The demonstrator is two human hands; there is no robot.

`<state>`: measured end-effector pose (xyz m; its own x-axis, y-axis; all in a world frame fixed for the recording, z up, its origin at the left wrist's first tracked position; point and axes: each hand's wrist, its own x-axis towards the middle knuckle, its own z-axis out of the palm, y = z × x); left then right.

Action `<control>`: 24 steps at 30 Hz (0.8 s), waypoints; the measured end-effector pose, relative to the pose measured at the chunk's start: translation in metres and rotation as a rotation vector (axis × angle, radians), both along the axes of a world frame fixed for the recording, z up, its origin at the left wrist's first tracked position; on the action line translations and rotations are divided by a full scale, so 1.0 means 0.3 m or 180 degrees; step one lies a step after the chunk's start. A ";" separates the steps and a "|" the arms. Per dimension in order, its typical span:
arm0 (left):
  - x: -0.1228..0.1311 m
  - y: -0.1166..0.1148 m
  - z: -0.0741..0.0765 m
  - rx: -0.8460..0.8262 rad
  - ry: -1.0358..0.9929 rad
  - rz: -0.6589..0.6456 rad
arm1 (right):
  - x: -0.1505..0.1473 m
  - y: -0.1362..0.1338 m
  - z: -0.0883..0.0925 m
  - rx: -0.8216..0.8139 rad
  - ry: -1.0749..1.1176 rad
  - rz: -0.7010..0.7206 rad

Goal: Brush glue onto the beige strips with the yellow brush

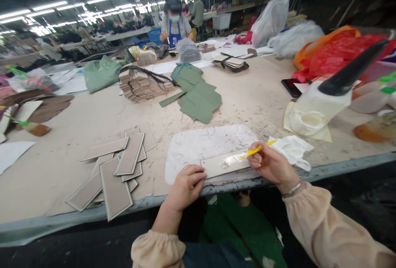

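In my right hand (274, 167) is a yellow-handled brush (255, 150), gripped between closed fingers, its tip in white paste (232, 160) smeared on a pale rectangular panel (213, 170). My left hand (189, 184) has curled fingers holding the left end of that panel by the table's front edge. Beneath the panel lies a white, rounded mat (182, 148). Left of it, several framed-looking grey-beige panels (116, 187) with pale borders overlap in a loose pile. A crumpled white cloth or tissue (292, 148) lies just beyond my right hand.
Green flat pieces (201, 99) and a bundled stack of beige pieces (140, 84) sit farther back. To the right stand a white paste-smeared container (312, 111) with a dark horn-shaped part, a phone (291, 88) and red bags (343, 53). A co-worker (175, 29) is across the table.
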<state>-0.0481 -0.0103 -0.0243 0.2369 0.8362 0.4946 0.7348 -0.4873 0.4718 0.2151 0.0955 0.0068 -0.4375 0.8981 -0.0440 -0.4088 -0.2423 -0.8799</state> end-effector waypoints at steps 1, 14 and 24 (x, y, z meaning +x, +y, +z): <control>-0.001 -0.001 -0.002 -0.0034 -0.0001 0.0003 | -0.002 -0.001 -0.003 0.0081 -0.0068 0.0004; -0.005 0.006 -0.013 -0.0043 0.0018 -0.0036 | -0.064 0.000 -0.079 0.0835 -0.1346 -0.0292; 0.020 0.009 0.001 -0.0018 0.0007 0.0005 | -0.112 -0.034 -0.013 0.1205 -0.2039 -0.0394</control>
<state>-0.0420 -0.0074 -0.0242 0.2367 0.8394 0.4893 0.7367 -0.4834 0.4728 0.1817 0.0853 0.0030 -0.3251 0.9434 0.0654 0.2063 0.1383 -0.9687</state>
